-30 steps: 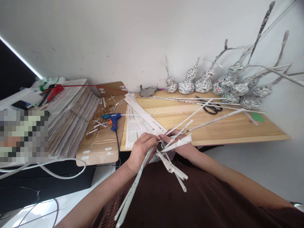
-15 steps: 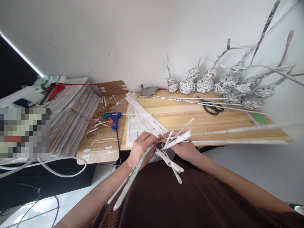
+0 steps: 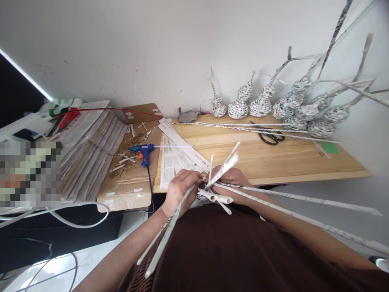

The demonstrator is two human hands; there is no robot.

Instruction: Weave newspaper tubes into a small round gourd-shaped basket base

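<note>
My left hand (image 3: 182, 190) is closed round the left side of a small bundle of crossed, rolled newspaper tubes (image 3: 216, 197), close to my body at the table's front edge. Opposite it, my right hand (image 3: 230, 178) grips the same weave, its fingers partly hidden behind the upright tube ends. Short tubes stick out upward and toward me, and two hang down past my left wrist. A pair of long newspaper tubes (image 3: 299, 196) runs off to the right over my right forearm. The underside of the weave is mostly hidden by my hands.
Several woven gourd shapes (image 3: 238, 108) stand along the wall. Black-handled scissors (image 3: 271, 138) and long tubes lie on the wooden board (image 3: 225, 138). A blue glue gun (image 3: 147, 154) rests on stained cardboard (image 3: 123, 190), beside a tall stack of newspaper (image 3: 95, 154) and paper strips (image 3: 182, 142).
The two long tubes on the right have swung down toward me, from over the board to across my right forearm. The bundle has tilted slightly. Both hands stay on it.
</note>
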